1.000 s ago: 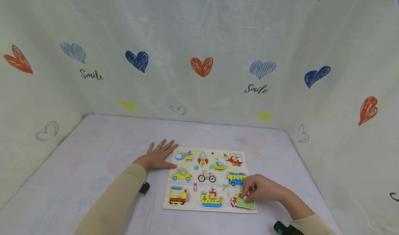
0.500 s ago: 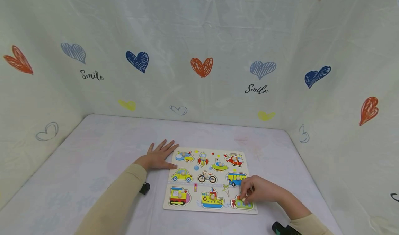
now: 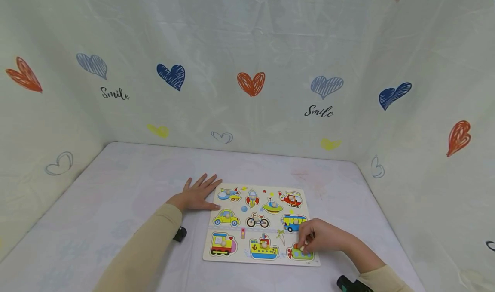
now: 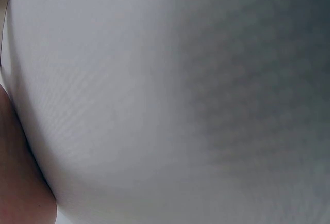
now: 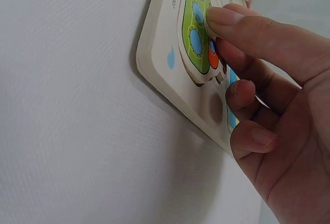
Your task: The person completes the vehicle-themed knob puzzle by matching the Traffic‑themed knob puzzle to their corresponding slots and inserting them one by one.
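A wooden peg puzzle board [image 3: 284,261] lies on the table, bearing several knobbed vehicle pieces. At its lower right corner my right hand [image 3: 322,235] pinches the knob of a green submarine piece [image 3: 301,254] between thumb and fingers. The right wrist view shows the submarine piece [image 5: 195,33] over its outline on the board, one end slightly raised with a shadow under it. My left hand [image 3: 196,196] lies with fingers spread at the board's upper left edge, thumb and fingertips on its border. In the left wrist view, mostly blurred pale cloth and some skin show.
Other pieces sit in the board, among them a boat [image 3: 264,249], a train [image 3: 222,244] and a bus [image 3: 294,222]. A white cloth covers the table [image 3: 127,206]. Behind it hangs a white curtain [image 3: 216,34] with printed hearts. Dark wrist devices show at both sleeves.
The submarine piece has shifted slightly left and up, from overhanging its outline to lying nearly within it. My right hand moved a little with it; the left hand stayed put.
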Demonstrator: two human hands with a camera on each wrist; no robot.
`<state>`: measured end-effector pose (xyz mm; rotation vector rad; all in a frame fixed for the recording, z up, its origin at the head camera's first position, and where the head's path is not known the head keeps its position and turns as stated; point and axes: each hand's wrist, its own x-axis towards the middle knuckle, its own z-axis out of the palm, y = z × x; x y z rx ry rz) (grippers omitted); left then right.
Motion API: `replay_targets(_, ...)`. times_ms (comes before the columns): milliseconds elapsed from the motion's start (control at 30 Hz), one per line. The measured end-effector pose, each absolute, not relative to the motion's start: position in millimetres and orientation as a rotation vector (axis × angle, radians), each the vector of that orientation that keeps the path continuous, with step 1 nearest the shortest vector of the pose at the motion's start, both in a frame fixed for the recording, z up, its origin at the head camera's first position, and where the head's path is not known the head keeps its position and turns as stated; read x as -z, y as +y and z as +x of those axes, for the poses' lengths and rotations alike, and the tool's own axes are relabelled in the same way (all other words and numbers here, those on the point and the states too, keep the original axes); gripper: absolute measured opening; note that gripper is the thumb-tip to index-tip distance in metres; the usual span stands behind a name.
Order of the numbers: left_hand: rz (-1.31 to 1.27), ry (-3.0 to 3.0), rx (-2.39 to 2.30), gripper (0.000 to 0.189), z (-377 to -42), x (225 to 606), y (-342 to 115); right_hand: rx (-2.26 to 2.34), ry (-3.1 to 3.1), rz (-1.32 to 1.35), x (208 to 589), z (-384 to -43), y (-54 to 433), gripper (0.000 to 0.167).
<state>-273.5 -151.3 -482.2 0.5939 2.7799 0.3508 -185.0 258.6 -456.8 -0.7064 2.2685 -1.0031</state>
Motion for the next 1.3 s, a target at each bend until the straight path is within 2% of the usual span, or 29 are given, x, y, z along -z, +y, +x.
replay_targets(767,0.613,2.782,-0.355,0.095,-270,479,-150,0.947,2.293,-0.735,452,-183,261,0.009)
replay_targets(1000,0.642,2.808,-0.362,0.094,-266,479,-152,0.913,2.382,-0.699,434,-184,265,0.011)
replay_targets(1300,0.631,2.853,-0.301,0.090,-267,461,-143,0.841,2.575,-0.691,408,-191,276,0.018)
